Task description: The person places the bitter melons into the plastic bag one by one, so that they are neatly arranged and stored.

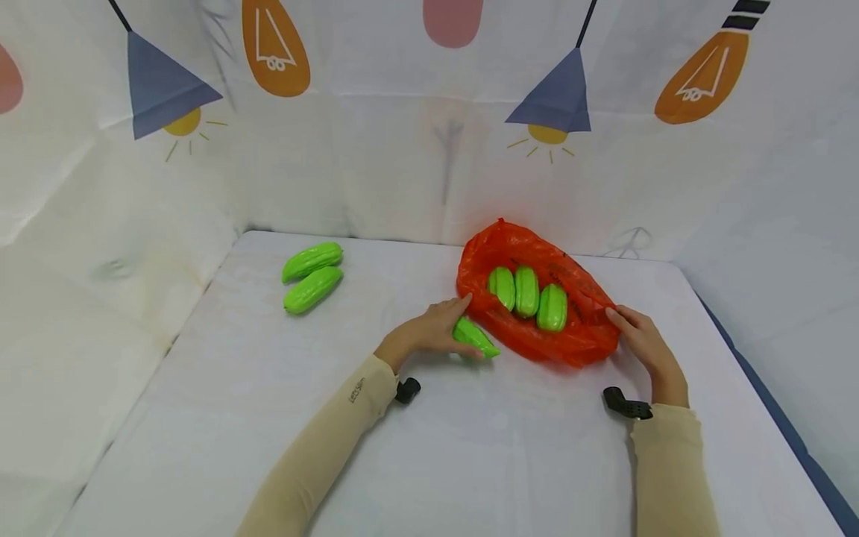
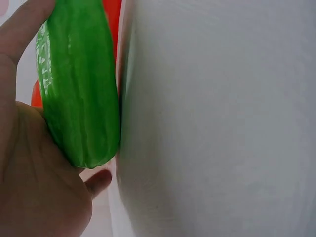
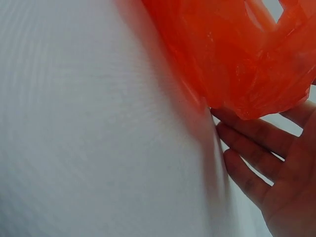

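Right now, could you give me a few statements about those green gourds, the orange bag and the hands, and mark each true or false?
1. Three green gourds lie inside the orange bag. True.
2. The left hand holds a green gourd beside the bag. True.
3. The right hand holds a gourd. False: it touches the bag's edge.
4. Two more gourds lie apart on the white table, far to the left. True.
5. The bag is blue. False: it is orange.
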The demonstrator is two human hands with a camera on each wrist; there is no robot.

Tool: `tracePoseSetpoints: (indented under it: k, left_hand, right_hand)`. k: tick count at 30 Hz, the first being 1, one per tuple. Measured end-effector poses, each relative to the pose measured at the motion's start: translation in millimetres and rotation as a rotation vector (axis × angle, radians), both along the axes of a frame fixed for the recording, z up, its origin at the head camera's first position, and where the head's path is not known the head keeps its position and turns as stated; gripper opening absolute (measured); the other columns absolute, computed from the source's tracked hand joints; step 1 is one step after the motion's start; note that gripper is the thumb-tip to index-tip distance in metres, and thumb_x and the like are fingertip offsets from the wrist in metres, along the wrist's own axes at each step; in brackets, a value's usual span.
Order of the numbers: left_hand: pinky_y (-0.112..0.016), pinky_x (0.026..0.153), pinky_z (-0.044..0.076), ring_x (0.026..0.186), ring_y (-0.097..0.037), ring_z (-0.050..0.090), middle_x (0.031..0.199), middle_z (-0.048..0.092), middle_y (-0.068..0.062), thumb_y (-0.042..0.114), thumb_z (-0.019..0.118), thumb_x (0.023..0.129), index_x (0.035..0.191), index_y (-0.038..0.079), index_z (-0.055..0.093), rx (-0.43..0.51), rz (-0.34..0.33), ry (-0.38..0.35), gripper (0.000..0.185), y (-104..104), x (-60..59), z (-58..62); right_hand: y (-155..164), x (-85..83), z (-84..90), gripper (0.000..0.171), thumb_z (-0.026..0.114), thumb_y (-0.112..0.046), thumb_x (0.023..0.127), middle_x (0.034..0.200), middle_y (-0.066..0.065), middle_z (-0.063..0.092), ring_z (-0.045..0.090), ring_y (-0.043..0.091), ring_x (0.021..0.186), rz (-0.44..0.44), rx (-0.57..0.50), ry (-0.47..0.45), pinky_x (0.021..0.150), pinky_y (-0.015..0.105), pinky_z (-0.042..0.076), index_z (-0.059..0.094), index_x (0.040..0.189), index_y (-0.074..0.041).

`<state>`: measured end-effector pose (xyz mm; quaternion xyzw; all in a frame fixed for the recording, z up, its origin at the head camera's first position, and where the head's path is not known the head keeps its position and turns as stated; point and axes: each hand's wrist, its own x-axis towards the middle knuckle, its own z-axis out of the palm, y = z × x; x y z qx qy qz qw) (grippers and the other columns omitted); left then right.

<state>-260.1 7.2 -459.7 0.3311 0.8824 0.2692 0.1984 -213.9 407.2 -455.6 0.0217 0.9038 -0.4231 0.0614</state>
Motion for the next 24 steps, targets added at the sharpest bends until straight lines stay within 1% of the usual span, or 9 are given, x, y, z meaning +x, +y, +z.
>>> tracePoseSetpoints:
  k: [3, 5, 7, 9, 12, 15, 17, 21, 24]
  left_hand:
    - [-0.051, 0.121, 0.014, 0.151, -0.025, 0.018, 0.164, 0.017, -0.007, 0.067, 0.067, 0.079, 0.158, 0.010, 0.007, -0.053, -0.010, 0.045, 0.115, 1.2, 0.6, 1.4]
    - [-0.053, 0.118, 0.014, 0.151, -0.025, 0.015, 0.165, 0.014, -0.008, 0.069, 0.067, 0.078, 0.159, 0.011, 0.006, -0.085, -0.020, 0.071, 0.116, -0.8, 1.4, 2.5]
    - [-0.054, 0.117, 0.015, 0.151, -0.026, 0.013, 0.165, 0.012, -0.008, 0.068, 0.069, 0.076, 0.159, 0.013, 0.005, -0.092, -0.025, 0.079, 0.118, -5.5, 1.6, 3.7]
    - [-0.054, 0.118, 0.017, 0.150, -0.027, 0.013, 0.165, 0.011, -0.008, 0.064, 0.074, 0.074, 0.159, 0.015, 0.008, -0.067, -0.011, 0.064, 0.118, -12.2, 1.1, 5.1]
    - [-0.049, 0.119, 0.025, 0.147, -0.028, 0.021, 0.163, 0.011, -0.009, 0.055, 0.082, 0.072, 0.157, 0.013, 0.019, 0.022, 0.030, 0.030, 0.114, -23.3, -1.2, 5.8]
    - [-0.049, 0.115, 0.033, 0.141, -0.031, 0.029, 0.160, 0.013, -0.009, 0.051, 0.085, 0.069, 0.154, 0.014, 0.028, 0.083, 0.073, 0.019, 0.108, -32.9, -3.9, 5.6]
    - [-0.049, 0.113, 0.035, 0.138, -0.031, 0.031, 0.157, 0.017, -0.009, 0.051, 0.086, 0.069, 0.154, 0.015, 0.030, 0.088, 0.083, 0.024, 0.108, -37.8, -5.6, 4.8]
    - [-0.046, 0.115, 0.035, 0.137, -0.029, 0.033, 0.154, 0.023, -0.008, 0.051, 0.084, 0.071, 0.157, 0.016, 0.022, 0.085, 0.055, 0.004, 0.112, -44.2, -7.9, 3.1]
    - [-0.042, 0.119, 0.031, 0.143, -0.025, 0.031, 0.157, 0.022, -0.010, 0.046, 0.082, 0.076, 0.158, 0.011, 0.015, 0.094, 0.008, -0.020, 0.111, -45.7, -8.4, 3.1]
  right_hand:
    - [-0.2, 0.8, 2.0, 0.064, 0.035, -0.041, 0.105, 0.140, 0.037, 0.039, 0.031, 0.048, 0.129, -0.001, -0.010, -0.003, 0.110, 0.071, 0.023, 0.039, 0.140, 0.012]
    - [-0.5, 1.7, 2.4, 0.063, 0.035, -0.041, 0.105, 0.138, 0.036, 0.040, 0.033, 0.047, 0.128, 0.000, -0.010, 0.003, 0.109, 0.071, 0.024, 0.040, 0.139, 0.012]
    - [-0.8, 2.3, 3.0, 0.065, 0.035, -0.042, 0.105, 0.140, 0.036, 0.039, 0.032, 0.047, 0.129, -0.002, -0.013, -0.011, 0.109, 0.071, 0.024, 0.038, 0.141, 0.011]
    - [-0.6, 2.6, 4.1, 0.067, 0.035, -0.044, 0.105, 0.142, 0.036, 0.037, 0.031, 0.048, 0.131, -0.003, -0.010, -0.023, 0.110, 0.071, 0.024, 0.036, 0.143, 0.011]
    - [-0.8, 2.2, 4.2, 0.067, 0.035, -0.044, 0.105, 0.143, 0.036, 0.036, 0.029, 0.049, 0.133, -0.008, -0.006, -0.026, 0.110, 0.072, 0.022, 0.036, 0.144, 0.010]
    - [0.0, 1.2, 4.3, 0.064, 0.035, -0.043, 0.105, 0.140, 0.036, 0.039, 0.032, 0.047, 0.129, -0.007, 0.007, -0.005, 0.109, 0.071, 0.024, 0.040, 0.140, 0.011]
    - [0.4, 0.4, 3.8, 0.063, 0.034, -0.042, 0.105, 0.136, 0.035, 0.042, 0.035, 0.044, 0.124, -0.003, 0.011, 0.007, 0.109, 0.069, 0.027, 0.042, 0.139, 0.010]
    - [0.6, 0.1, 2.2, 0.063, 0.034, -0.043, 0.105, 0.134, 0.033, 0.044, 0.037, 0.040, 0.119, 0.000, 0.010, 0.005, 0.108, 0.068, 0.030, 0.043, 0.138, 0.010]
    - [-0.2, 1.2, 1.8, 0.066, 0.034, -0.045, 0.105, 0.138, 0.034, 0.041, 0.035, 0.043, 0.124, 0.000, 0.000, -0.013, 0.108, 0.070, 0.028, 0.040, 0.141, 0.010]
